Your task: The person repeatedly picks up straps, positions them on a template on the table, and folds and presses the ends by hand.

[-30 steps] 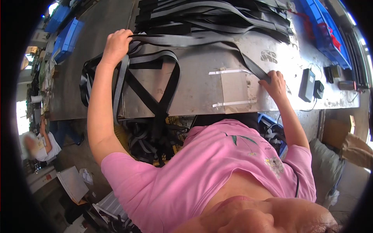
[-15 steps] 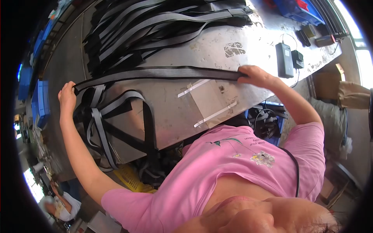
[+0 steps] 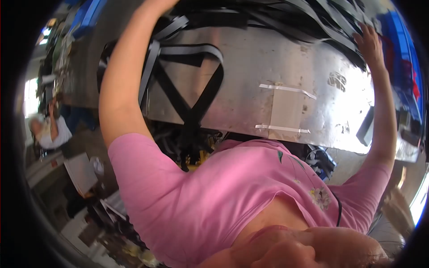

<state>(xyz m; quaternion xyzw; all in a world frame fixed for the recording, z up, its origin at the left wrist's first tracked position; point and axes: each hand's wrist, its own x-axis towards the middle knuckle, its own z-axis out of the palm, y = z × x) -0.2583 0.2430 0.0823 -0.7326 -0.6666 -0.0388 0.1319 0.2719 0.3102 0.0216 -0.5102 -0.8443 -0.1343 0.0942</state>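
Barehanded, a person in a pink T-shirt stretches both arms across a metal table. The right hand reaches the table's far right corner, fingers spread and lightly bent rather than clenched, over the ends of a pile of black-and-gray straps; the fingertips appear to rest against the webbing, softened by blur. The left hand extends toward the table's far left, mostly cut off by the top of the view, so whether it is grasping or released cannot be told. The pile itself runs along the table's far side. Looped straps lie on the table's left part, beside the left forearm, with lengths crossing and dropping over its near edge. Close to that edge, a beige sheet lies flat on the table between two white strips. A blue bin stands at the table's right end, just past the right hand. Well off the table's left end, another person in a white top appears.
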